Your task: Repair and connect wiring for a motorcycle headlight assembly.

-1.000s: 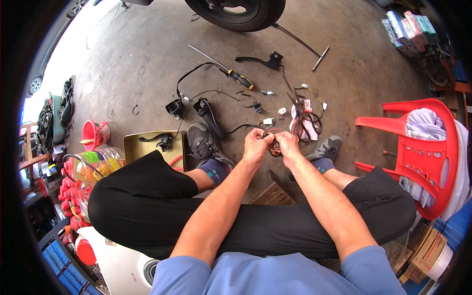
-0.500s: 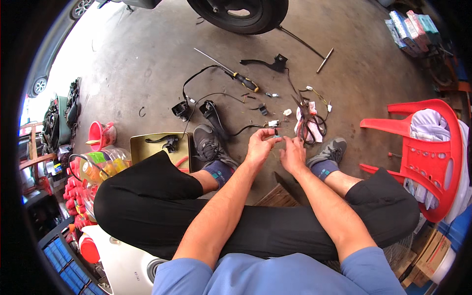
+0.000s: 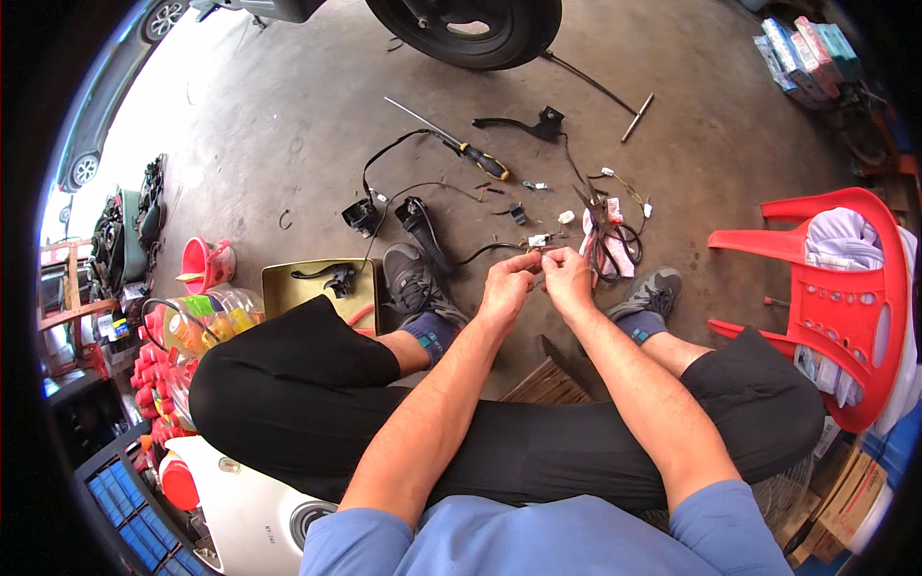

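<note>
Left hand (image 3: 512, 278) and right hand (image 3: 567, 276) pinched narrowly near the cable (image 3: 479, 252), contents unclear; wiring seemed underway, next needing a steady grip.

One head-worn fisheye, near above left hand (image 3: 510, 286) and right hand (image 3: 568, 279), faces down; shirt (image 3: 543, 538) at six o'clock.

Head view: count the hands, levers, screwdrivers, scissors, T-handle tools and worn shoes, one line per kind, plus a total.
Hands: 2 (left hand, right hand)
Levers: 2 (floor lever, tray lever)
Screwdriver: 1
Scissors: 1
T-handle tool: 1
Shoes: 2 (left shoe, right shoe)
Total: 9
</note>
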`<action>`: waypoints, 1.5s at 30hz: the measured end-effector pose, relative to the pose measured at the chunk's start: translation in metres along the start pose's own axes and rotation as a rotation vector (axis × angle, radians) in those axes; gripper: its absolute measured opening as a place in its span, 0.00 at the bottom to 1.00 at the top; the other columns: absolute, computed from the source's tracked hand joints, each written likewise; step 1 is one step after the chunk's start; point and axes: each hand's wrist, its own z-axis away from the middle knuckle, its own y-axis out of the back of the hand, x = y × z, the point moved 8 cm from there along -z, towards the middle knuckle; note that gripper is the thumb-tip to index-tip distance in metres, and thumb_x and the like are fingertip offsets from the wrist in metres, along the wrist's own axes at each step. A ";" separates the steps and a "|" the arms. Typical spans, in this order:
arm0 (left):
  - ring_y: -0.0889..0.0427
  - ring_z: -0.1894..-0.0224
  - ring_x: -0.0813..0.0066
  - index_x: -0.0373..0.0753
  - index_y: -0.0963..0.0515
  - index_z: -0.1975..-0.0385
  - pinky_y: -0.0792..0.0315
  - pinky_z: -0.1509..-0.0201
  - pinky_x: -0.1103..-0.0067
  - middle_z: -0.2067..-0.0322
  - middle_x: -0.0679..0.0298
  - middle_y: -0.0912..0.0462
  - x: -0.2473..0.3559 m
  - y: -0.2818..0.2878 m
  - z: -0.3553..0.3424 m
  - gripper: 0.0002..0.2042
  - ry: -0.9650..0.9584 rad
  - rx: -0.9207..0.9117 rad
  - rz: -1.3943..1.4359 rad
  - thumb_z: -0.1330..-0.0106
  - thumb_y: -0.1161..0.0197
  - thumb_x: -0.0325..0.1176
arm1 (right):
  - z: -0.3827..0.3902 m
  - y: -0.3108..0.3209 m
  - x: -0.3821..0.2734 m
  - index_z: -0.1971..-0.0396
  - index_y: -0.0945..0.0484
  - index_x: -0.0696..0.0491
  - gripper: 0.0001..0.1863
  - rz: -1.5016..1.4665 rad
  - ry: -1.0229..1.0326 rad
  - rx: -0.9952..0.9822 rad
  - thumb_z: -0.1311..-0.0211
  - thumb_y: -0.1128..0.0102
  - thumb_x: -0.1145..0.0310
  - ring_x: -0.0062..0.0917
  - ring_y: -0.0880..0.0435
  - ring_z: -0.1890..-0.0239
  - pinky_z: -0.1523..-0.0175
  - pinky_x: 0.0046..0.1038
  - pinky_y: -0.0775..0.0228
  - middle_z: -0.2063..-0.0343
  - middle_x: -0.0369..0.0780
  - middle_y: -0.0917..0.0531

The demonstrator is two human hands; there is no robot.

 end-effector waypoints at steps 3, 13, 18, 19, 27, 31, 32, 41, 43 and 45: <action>0.24 0.53 0.74 0.29 0.27 0.49 0.30 0.53 0.82 0.56 0.60 0.22 0.009 0.005 0.006 0.21 0.016 0.031 -0.067 0.45 0.51 0.21 | 0.003 -0.007 -0.004 0.70 0.24 0.60 0.08 -0.088 -0.016 -0.051 0.44 0.43 0.70 0.26 0.19 0.77 0.71 0.28 0.27 0.79 0.41 0.20; 0.24 0.50 0.71 0.34 0.25 0.53 0.32 0.48 0.75 0.56 0.60 0.21 0.038 0.006 0.029 0.16 0.139 0.075 -0.053 0.42 0.49 0.27 | 0.000 0.004 -0.014 0.71 0.27 0.60 0.06 -0.054 0.014 -0.097 0.43 0.47 0.72 0.27 0.20 0.82 0.75 0.29 0.29 0.81 0.41 0.21; 0.25 0.49 0.69 0.32 0.29 0.49 0.33 0.47 0.74 0.53 0.58 0.22 0.050 0.004 0.036 0.18 0.166 0.059 0.092 0.39 0.47 0.30 | 0.020 0.011 -0.056 0.69 0.32 0.59 0.07 0.116 0.220 -0.058 0.47 0.47 0.76 0.38 0.21 0.73 0.67 0.36 0.30 0.76 0.45 0.22; 0.24 0.49 0.68 0.32 0.30 0.48 0.33 0.47 0.74 0.53 0.57 0.23 0.053 0.003 0.036 0.18 0.170 0.060 0.107 0.38 0.47 0.31 | 0.026 0.012 -0.071 0.68 0.34 0.58 0.08 0.156 0.308 -0.068 0.48 0.47 0.76 0.40 0.22 0.70 0.65 0.37 0.31 0.75 0.46 0.23; 0.21 0.53 0.69 0.31 0.31 0.48 0.29 0.53 0.78 0.54 0.55 0.22 0.084 -0.015 0.043 0.19 0.168 0.005 -0.002 0.38 0.47 0.31 | 0.029 0.020 -0.082 0.70 0.34 0.57 0.07 0.216 0.476 -0.044 0.49 0.48 0.78 0.48 0.25 0.66 0.62 0.42 0.34 0.72 0.49 0.24; 0.19 0.64 0.74 0.32 0.26 0.57 0.28 0.61 0.80 0.65 0.60 0.18 0.102 -0.010 0.033 0.14 -0.086 0.070 -0.270 0.38 0.46 0.33 | 0.025 0.022 -0.072 0.73 0.32 0.58 0.05 0.225 0.462 0.008 0.50 0.47 0.79 0.42 0.21 0.72 0.68 0.38 0.30 0.77 0.46 0.23; 0.19 0.67 0.77 0.32 0.25 0.60 0.28 0.65 0.81 0.69 0.62 0.18 0.103 -0.006 0.030 0.12 -0.140 0.123 -0.288 0.39 0.45 0.33 | 0.020 0.021 -0.059 0.74 0.32 0.59 0.04 0.090 0.294 -0.043 0.49 0.47 0.78 0.36 0.20 0.75 0.72 0.34 0.29 0.79 0.44 0.23; 0.26 0.75 0.85 0.35 0.23 0.66 0.35 0.74 0.86 0.74 0.69 0.21 -0.003 0.012 0.002 0.08 0.003 0.159 -0.165 0.40 0.40 0.32 | 0.018 -0.007 -0.026 0.71 0.26 0.59 0.06 -0.471 -0.226 -0.253 0.41 0.46 0.71 0.21 0.21 0.81 0.75 0.22 0.26 0.79 0.37 0.22; 0.27 0.76 0.86 0.35 0.23 0.66 0.35 0.75 0.86 0.74 0.69 0.21 0.000 0.007 0.002 0.08 -0.004 0.180 -0.122 0.40 0.39 0.32 | 0.022 -0.006 -0.019 0.70 0.25 0.59 0.08 -0.454 -0.324 -0.266 0.38 0.47 0.69 0.20 0.20 0.79 0.72 0.21 0.25 0.78 0.37 0.21; 0.28 0.77 0.86 0.35 0.23 0.66 0.36 0.76 0.87 0.74 0.69 0.21 0.001 0.006 0.001 0.08 -0.014 0.202 -0.083 0.41 0.38 0.32 | 0.022 -0.006 -0.018 0.69 0.24 0.59 0.08 -0.468 -0.297 -0.262 0.38 0.48 0.69 0.20 0.20 0.79 0.73 0.21 0.25 0.77 0.38 0.21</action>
